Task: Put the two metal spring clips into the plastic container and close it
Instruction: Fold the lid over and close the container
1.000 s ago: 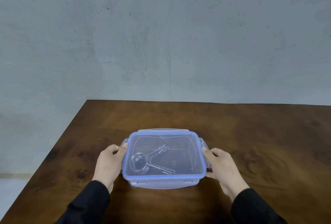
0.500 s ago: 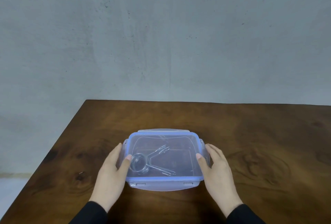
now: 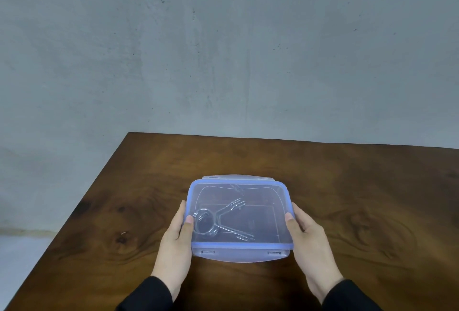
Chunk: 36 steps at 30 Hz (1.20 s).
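Both hands, left (image 3: 176, 241) and right (image 3: 310, 238), flank the lidded container (image 3: 239, 254), thumbs on top.

A dark brown wooden table (image 3: 347, 199) with heavy swirling grain fills the lower half of the frame, its far edge running across the middle against a grey wall and its left edge slanting down toward the lower left corner. A small pale mark sits on the wood at lower left. Directly on the table, in the lower centre of the frame, stands a clear plastic container (image 3: 239, 256) with a blue-rimmed lid (image 3: 238, 182) on top. Through the lid, metal spring clips (image 3: 218, 221) show inside, coiled ends toward the left.
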Each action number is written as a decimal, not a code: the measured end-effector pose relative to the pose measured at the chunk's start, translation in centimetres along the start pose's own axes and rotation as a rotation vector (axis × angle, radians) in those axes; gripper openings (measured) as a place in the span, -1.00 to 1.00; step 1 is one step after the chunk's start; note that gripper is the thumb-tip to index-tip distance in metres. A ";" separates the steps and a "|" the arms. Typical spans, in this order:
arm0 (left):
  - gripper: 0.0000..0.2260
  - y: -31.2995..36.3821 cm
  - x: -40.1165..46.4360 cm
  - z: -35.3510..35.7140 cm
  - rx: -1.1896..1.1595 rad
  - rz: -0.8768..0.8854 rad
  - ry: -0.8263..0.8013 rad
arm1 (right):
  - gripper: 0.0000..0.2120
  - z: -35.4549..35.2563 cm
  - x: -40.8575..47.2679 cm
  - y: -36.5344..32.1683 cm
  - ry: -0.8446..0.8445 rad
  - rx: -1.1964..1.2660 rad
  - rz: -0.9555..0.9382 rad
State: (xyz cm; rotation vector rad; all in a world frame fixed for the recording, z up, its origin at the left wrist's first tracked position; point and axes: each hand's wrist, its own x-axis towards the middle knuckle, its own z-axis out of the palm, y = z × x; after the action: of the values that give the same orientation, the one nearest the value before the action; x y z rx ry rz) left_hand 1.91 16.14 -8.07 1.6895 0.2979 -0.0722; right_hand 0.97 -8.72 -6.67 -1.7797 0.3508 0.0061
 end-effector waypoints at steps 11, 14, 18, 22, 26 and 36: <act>-0.45 0.5 0.6 -2.3 0.680 0.570 -0.041 | -0.36 -0.8 1.7 -2.2 0.041 -0.564 -0.283; -0.38 1.0 1.6 -2.0 1.048 0.931 -0.275 | -0.42 0.0 4.3 -3.6 -0.179 -0.799 -0.472; -0.28 0.7 2.8 -1.7 1.153 0.947 -0.366 | -0.36 0.9 7.4 -4.1 -0.376 -1.053 -0.513; -0.30 -0.1 3.1 -1.4 1.178 0.973 -0.328 | -0.40 1.3 8.0 -3.8 -0.336 -1.041 -0.550; -0.37 -1.1 3.1 -1.1 1.173 1.041 -0.263 | -0.46 1.7 8.3 -3.6 -0.303 -1.060 -0.549; -0.41 -1.8 3.1 -1.0 1.184 1.087 -0.216 | -0.15 1.2 7.5 -3.5 -0.392 -1.218 -0.669</act>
State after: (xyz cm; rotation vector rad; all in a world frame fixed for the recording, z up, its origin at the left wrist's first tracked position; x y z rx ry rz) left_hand 4.39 17.85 -10.31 2.7441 -1.0483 0.4595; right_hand 9.12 -8.67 -5.07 -2.9359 -0.7090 0.1113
